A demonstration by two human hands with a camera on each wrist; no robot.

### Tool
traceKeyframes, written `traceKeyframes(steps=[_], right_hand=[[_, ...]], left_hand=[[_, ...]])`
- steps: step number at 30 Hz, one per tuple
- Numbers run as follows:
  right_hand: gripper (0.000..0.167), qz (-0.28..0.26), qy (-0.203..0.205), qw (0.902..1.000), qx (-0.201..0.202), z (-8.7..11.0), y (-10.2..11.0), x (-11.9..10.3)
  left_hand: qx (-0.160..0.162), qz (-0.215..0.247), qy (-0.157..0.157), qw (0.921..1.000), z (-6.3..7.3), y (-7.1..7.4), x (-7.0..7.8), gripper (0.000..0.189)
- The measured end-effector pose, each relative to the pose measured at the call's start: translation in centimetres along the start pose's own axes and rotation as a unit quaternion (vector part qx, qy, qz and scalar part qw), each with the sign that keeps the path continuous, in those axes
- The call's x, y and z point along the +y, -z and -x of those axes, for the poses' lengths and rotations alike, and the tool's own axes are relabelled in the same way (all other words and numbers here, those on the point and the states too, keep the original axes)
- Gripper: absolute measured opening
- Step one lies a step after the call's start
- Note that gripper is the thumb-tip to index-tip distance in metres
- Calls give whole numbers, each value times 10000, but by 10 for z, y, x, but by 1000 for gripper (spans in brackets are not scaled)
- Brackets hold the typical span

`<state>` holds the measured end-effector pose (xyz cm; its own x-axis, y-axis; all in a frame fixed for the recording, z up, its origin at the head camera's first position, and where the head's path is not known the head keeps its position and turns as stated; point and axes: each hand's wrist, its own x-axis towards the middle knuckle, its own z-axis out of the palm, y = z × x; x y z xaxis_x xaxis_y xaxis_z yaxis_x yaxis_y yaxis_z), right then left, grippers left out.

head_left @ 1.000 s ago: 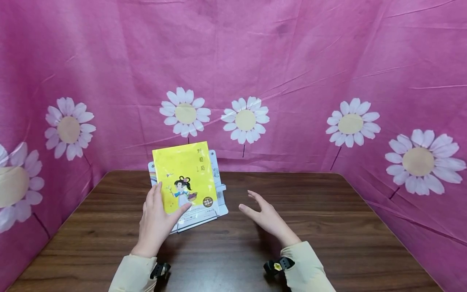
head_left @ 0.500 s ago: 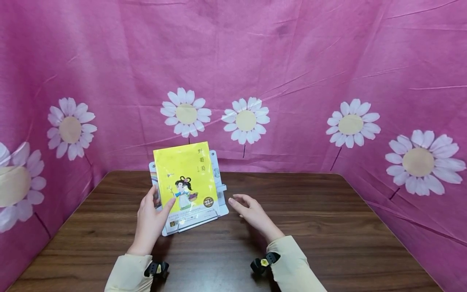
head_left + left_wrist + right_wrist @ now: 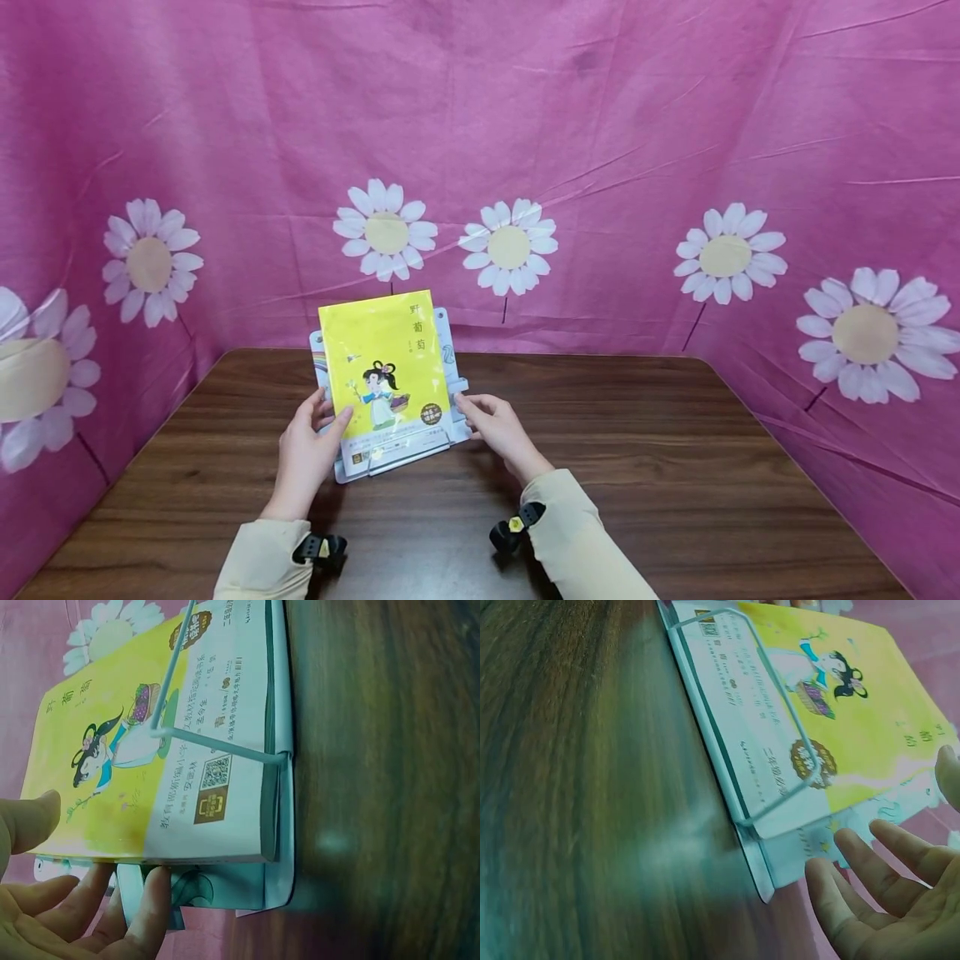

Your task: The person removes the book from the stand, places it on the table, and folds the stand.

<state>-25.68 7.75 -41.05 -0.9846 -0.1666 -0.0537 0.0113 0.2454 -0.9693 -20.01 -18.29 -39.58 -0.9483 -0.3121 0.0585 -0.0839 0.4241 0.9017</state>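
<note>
A yellow book (image 3: 386, 342) with a girl on its cover leans back on a pale blue book stand (image 3: 447, 346). The stand's wire page holder (image 3: 217, 742) crosses the lower front cover. At the left edge my left hand (image 3: 300, 454) grips the stand and book, thumb over the cover and fingers at a tab of the stand. My right hand (image 3: 506, 433) is at the stand's right edge, its fingers (image 3: 881, 881) loosely spread beside it. How firmly those fingers touch the stand cannot be made out.
The stand rests on a dark wooden table (image 3: 675, 475), left of its middle. A pink curtain (image 3: 600, 125) with white daisies hangs behind and along both sides. Black straps (image 3: 517, 525) with small cameras sit at both sleeve cuffs.
My right hand has moved left from over the table to the stand's right edge. My left thumb has slid off the cover's middle toward the left edge. Book and stand stay about where they were.
</note>
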Motion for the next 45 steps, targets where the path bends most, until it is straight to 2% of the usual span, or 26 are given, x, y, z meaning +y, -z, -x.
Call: traceKeyframes(steps=[5,11,18,34,45], right_hand=[[54,-180,-50,9998,32,-4,-9,1],[41,-457,24,9990,14,-6,-19,6],[32,-545,64,9985,10,-8,-22,10],[34,-456,-410,9981,17,-14,-25,12],[33,-453,-658,9968,-15,-18,-24,12]], left_hand=[[114,-76,-41,9999,-1,0,-3,63],[176,-258,79,9995,-1,0,-3,55],[244,-444,121,9986,-3,-2,-6,46],[295,-405,85,9987,-4,-3,-7,42],[503,-390,25,9980,-4,-5,-7,39]])
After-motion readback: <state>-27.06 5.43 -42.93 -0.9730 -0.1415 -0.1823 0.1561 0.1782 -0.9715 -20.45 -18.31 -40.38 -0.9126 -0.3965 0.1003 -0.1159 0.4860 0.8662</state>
